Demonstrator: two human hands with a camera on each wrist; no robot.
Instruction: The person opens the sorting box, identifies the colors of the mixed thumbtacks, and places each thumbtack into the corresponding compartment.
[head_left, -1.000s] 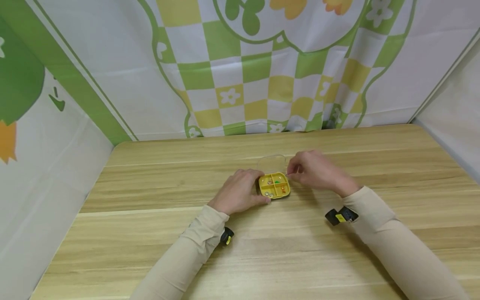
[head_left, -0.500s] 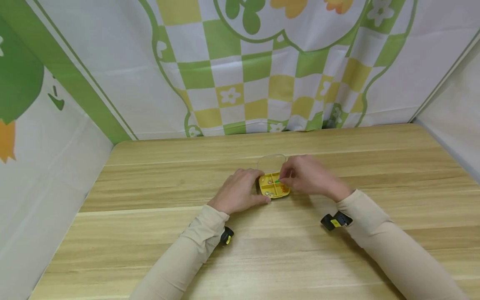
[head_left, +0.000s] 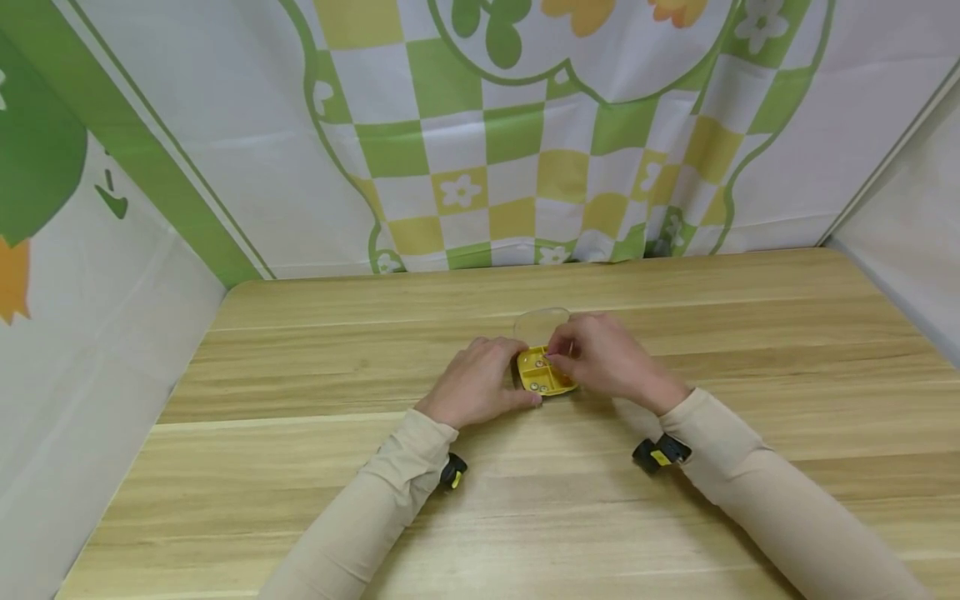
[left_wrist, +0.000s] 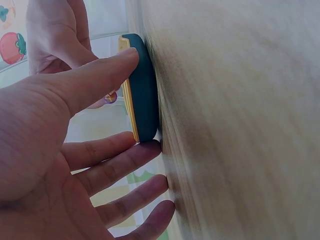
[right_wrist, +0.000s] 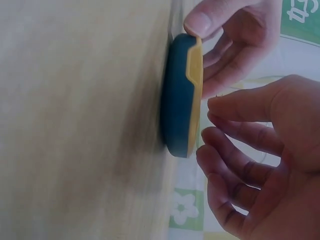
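My left hand (head_left: 480, 383) grips a small pill box (head_left: 557, 388) on the table, thumb on its near side and index finger at the far side. Its yellow insert has four-way dividers, and the outer shell (left_wrist: 143, 90) is dark teal. The clear lid (head_left: 538, 322) stands open at the back. Over the insert's right half, my right hand (head_left: 609, 360) pinches a small purple-and-gold piece (left_wrist: 110, 98) between thumb and index finger. Small round pieces (head_left: 538, 387) lie in the front left compartment. The right hand covers most of the right compartments.
The wooden table (head_left: 300, 483) stretches out around the box. Behind it hangs a green, yellow and white checked curtain (head_left: 510, 167). Black wrist cameras (head_left: 660, 453) sit at both cuffs.
My right hand has moved left from beside the box's right edge to above its compartments, carrying the small purple piece and covering the green and orange pieces. The left hand has stayed put.
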